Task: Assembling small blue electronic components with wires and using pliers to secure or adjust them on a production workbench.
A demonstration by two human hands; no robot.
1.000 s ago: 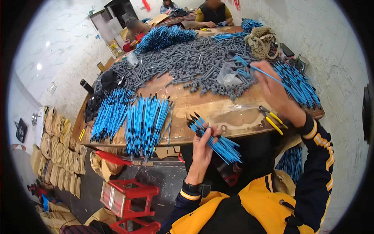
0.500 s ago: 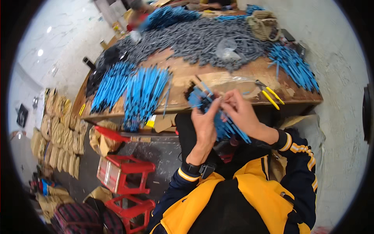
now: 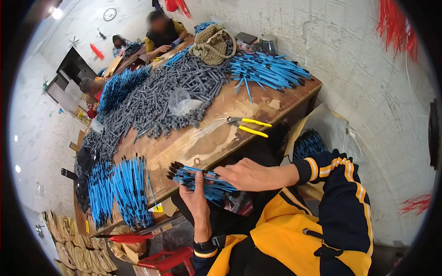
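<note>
In front of me, near the table's front edge, is a bundle of thin blue sticks with black tips (image 3: 211, 189). My left hand (image 3: 197, 202) is closed around it from below, the thumb laid across the sticks. From the other side my right hand (image 3: 248, 175) is closed with bent fingers on the same bundle; its fingertips are partly hidden. Beyond the hands, pliers with yellow handles (image 3: 252, 126) lie on the wooden table (image 3: 184, 149). To the left, two fanned groups of similar blue sticks (image 3: 131, 191) reach the table's edge.
A large heap of grey tubular pieces (image 3: 152, 99) covers the table's middle, with a clear plastic bag (image 3: 181, 102) on it. Farther back are a woven bag (image 3: 211, 45) and more blue sticks (image 3: 269, 71). Other people sit at the far end. A red stool (image 3: 168, 261) stands lower left.
My view has swung to the right, bringing the wall and an open sack of sticks into sight. The bundle now lies more level, and my right hand has come across it from the side.
</note>
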